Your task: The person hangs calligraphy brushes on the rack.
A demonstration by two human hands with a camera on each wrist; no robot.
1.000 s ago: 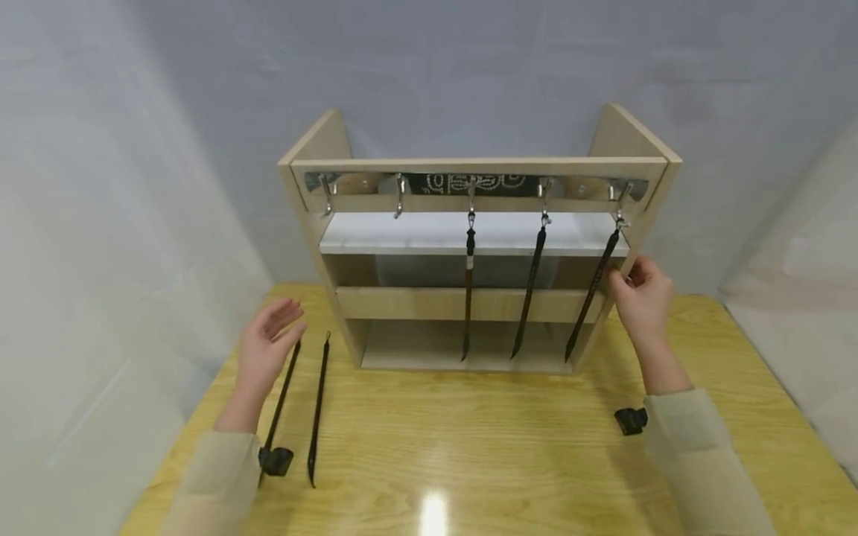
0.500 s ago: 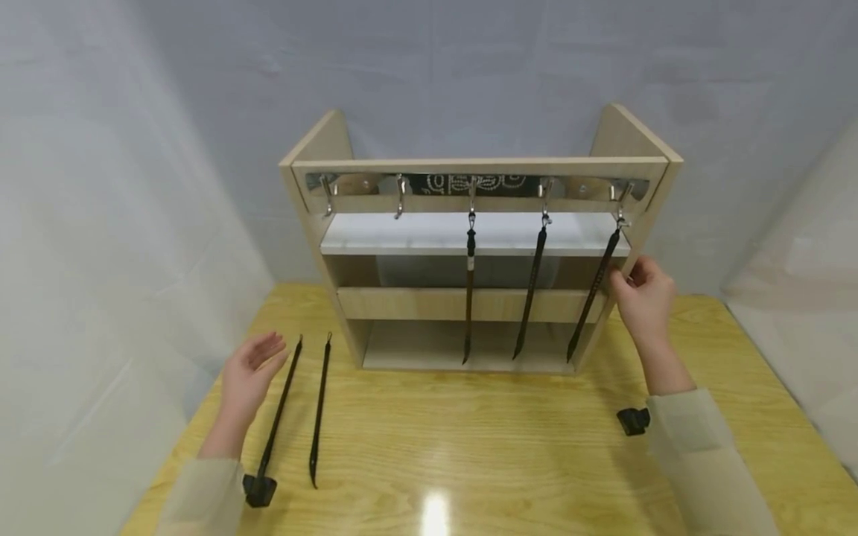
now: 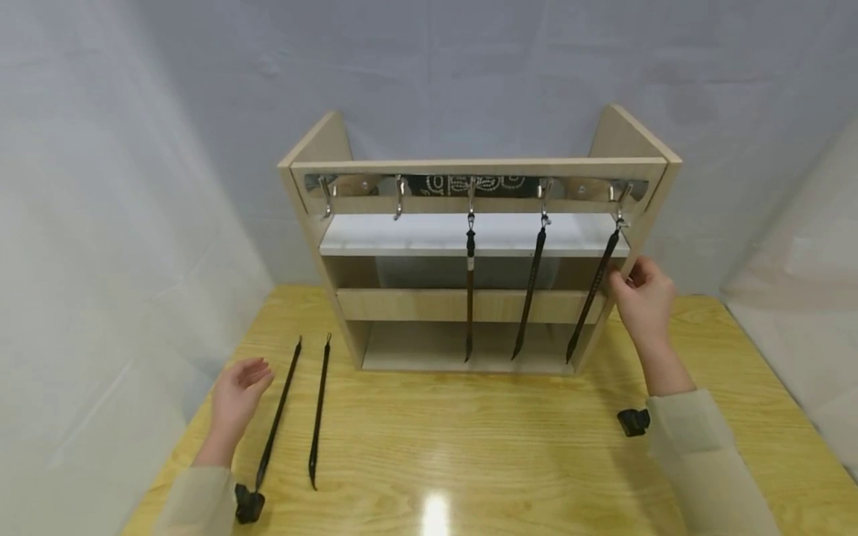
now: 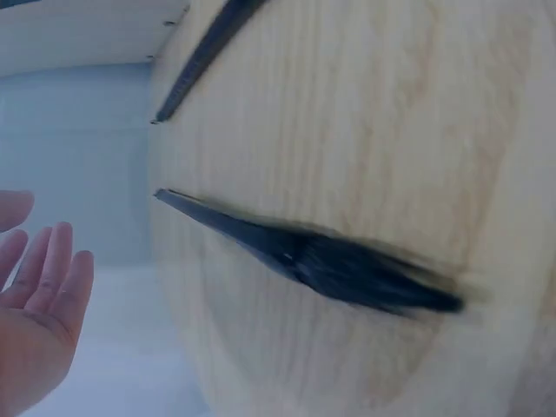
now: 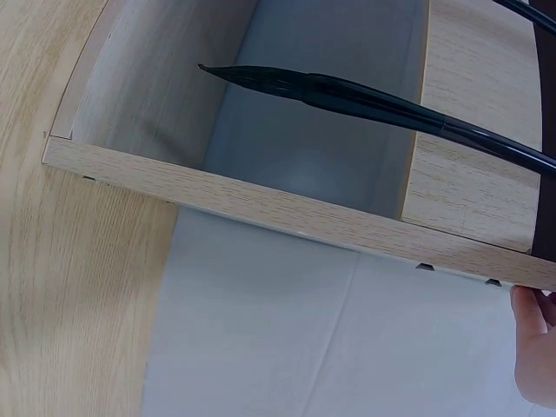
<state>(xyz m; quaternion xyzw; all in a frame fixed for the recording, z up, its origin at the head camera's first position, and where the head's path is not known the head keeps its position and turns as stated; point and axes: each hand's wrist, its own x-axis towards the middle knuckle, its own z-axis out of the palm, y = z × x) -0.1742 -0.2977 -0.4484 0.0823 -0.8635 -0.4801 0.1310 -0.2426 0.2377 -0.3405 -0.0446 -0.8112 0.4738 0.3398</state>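
My left hand [image 3: 236, 402], fingers loosely bent and holding nothing, hovers left of two dark calligraphy brushes [image 3: 280, 413] lying side by side on the table. In the left wrist view the nearer brush [image 4: 347, 269] points its dark bristles towards the camera. My right hand [image 3: 645, 305] grips the right side panel of a pale wooden desktop shelf [image 3: 462, 305], thumb at the front edge. Three more brushes hang by loops from the shelf's metal hooks: a brown-handled brush [image 3: 470, 294] in the middle, a dark brush [image 3: 529, 294], and another brush [image 3: 593, 298] beside the right hand.
Two bare hooks [image 3: 400, 197] are at the left of the metal hook rail [image 3: 369, 183]. The wooden table [image 3: 429, 432] extends in front of the shelf. White sheeting [image 3: 469, 74] encloses the back and sides. Each wrist carries a small black camera [image 3: 249, 504].
My left hand has moved down and left, away from the lying brushes, uncovering the left brush's loop end. The right hand stays at the side panel.
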